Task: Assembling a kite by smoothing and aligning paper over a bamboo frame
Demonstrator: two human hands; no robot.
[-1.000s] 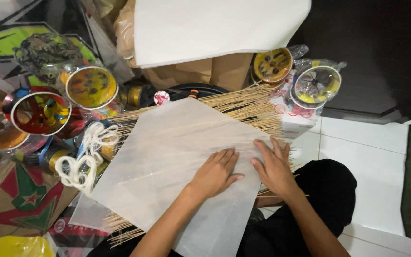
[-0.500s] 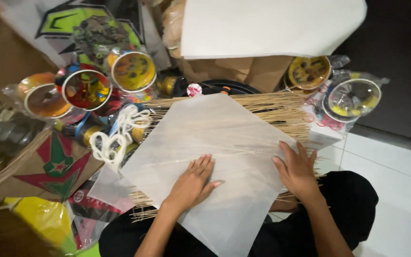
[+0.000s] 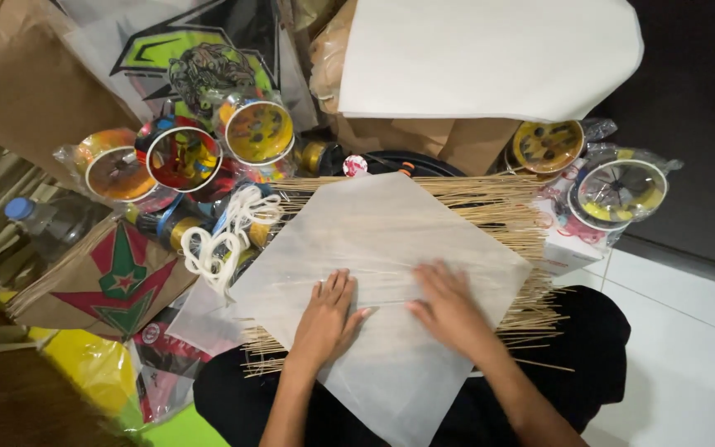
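Both hands lie flat on a translucent white paper sheet [image 3: 391, 273] set cornerwise like a diamond. The left hand [image 3: 326, 319] presses palm down with fingers straight and slightly spread, holding nothing. The right hand [image 3: 450, 308] is also opened flat on the sheet, a little blurred, fingers pointing toward the sheet's middle; it grips nothing.

The sheet rests on a bundle of thin bamboo sticks [image 3: 515, 215], whose ends jut past the sheet's right and lower-left edges. The sheet's near corner overhangs the person's dark lap.

Left of the sheet, close by, lies a coil of white cord [image 3: 221, 236], with colourful string spools [image 3: 184, 157] beyond it. More spools in plastic wrap [image 3: 618, 194] crowd the sheet's right corner. Beyond its far corner stands a large white sheet [image 3: 490, 58]. Open white floor tiles [image 3: 688, 348] lie right of the sheet.
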